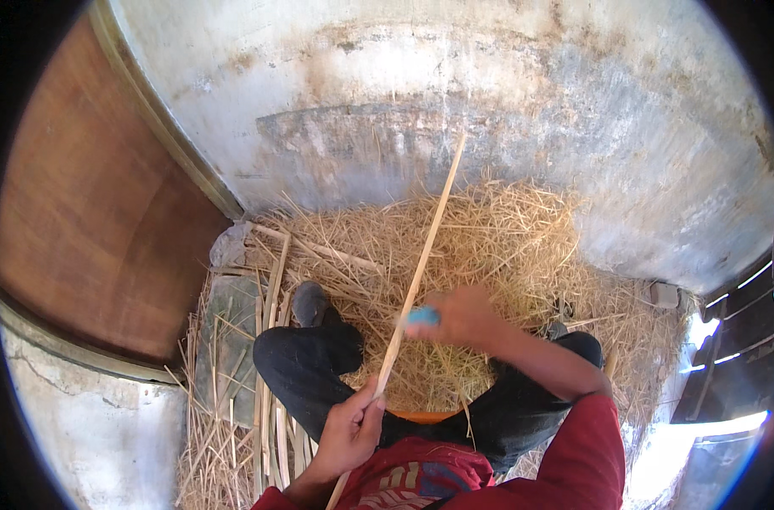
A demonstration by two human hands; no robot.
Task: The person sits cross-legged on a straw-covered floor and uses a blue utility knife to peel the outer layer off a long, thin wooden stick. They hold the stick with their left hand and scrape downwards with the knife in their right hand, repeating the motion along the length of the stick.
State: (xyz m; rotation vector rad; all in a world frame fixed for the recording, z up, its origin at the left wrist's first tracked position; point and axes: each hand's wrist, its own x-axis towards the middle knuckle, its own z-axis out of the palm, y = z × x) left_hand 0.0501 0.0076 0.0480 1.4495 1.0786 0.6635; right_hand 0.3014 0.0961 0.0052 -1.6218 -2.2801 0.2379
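A long, pale strip of split wood or bamboo point(431, 238) slants up and away from my lap toward the wall. My left hand point(350, 433) is closed around its lower part, thumb along the strip, and the near end passes below my wrist. Farther up, my right hand point(465, 316), blurred by motion, grips a blue-handled tool point(423, 316) against or just beside the strip. The tool's working end is smeared, so I cannot make out its shape.
Straw and shavings point(506, 234) heap between my legs and the stained wall point(489, 85). More pale strips point(268, 340) lie at my left over a stone slab point(225, 348). A brown door panel point(115, 204) stands at far left. Dark boards point(740, 348) edge the right.
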